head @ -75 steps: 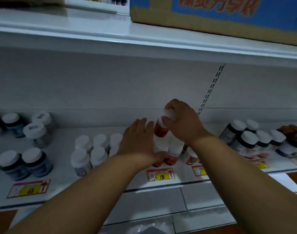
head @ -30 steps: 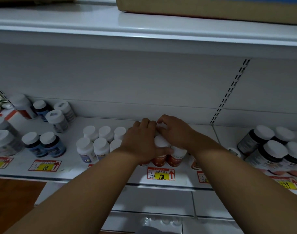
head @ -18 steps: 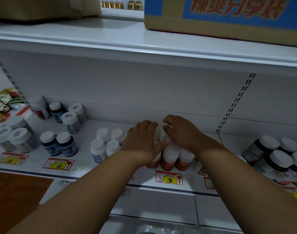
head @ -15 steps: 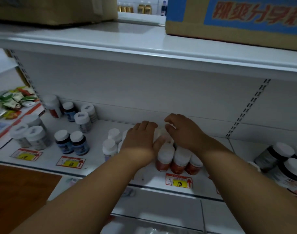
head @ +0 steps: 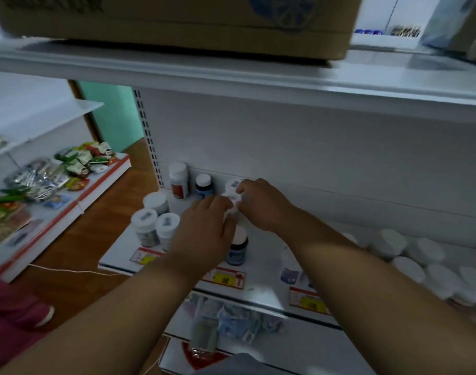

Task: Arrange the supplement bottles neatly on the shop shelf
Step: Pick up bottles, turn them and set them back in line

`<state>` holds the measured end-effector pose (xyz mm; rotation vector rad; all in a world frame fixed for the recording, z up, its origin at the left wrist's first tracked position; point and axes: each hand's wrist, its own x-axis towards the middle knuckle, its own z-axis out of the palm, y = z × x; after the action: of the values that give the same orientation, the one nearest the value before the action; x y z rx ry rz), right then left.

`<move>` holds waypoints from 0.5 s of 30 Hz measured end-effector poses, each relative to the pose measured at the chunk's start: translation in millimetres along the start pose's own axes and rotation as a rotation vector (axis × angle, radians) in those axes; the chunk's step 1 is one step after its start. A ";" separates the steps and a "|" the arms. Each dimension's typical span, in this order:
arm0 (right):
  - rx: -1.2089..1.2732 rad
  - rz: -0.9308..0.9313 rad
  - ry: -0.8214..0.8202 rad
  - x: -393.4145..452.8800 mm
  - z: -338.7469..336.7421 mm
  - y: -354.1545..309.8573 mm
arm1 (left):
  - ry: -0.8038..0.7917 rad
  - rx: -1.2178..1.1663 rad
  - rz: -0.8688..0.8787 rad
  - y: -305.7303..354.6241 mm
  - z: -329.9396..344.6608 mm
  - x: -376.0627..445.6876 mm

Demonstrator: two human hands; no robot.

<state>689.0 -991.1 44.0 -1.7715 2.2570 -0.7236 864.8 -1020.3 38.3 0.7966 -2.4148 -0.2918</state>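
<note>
- Both hands meet over a white-capped bottle (head: 232,199) near the back of the shop shelf (head: 261,259); the bottle sits between the two sets of fingertips, mostly hidden by them.
- The bottle's cap faces up, which suggests it stands upright; its body is covered, so its long axis cannot be confirmed.
- The left hand (head: 204,228) lies palm down with fingers bent over the cap's near side, touching it; whether it truly grips cannot be told.
- The right hand (head: 264,205) curls its fingers around the cap from the right and rear, pinching it.
- Just below the left hand stands a dark bottle with a blue label (head: 237,251), upright, at the shelf's front.
- Behind the hands, a red-labelled white bottle (head: 178,180) and a small dark bottle (head: 203,185) stand against the back panel.
- To the left, three white-capped jars (head: 155,220) cluster together upright.
- Yellow-and-red price tags (head: 224,278) line the shelf's front edge.
- More white-capped bottles (head: 421,263) crowd the shelf at right, blurred.
- A cardboard box (head: 177,23) rests on the shelf above.
- Snack packets (head: 77,163) fill a neighbouring rack at left.
</note>
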 end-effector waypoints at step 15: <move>-0.070 0.241 -0.042 40.2 51.4 0.7 | -0.253 -0.045 -0.002 -69.8 -5.3 3.8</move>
<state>699.5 -1042.6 5.3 -1.4896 2.4378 -0.5612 898.6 -1078.5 18.6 0.7817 -2.6317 -0.4709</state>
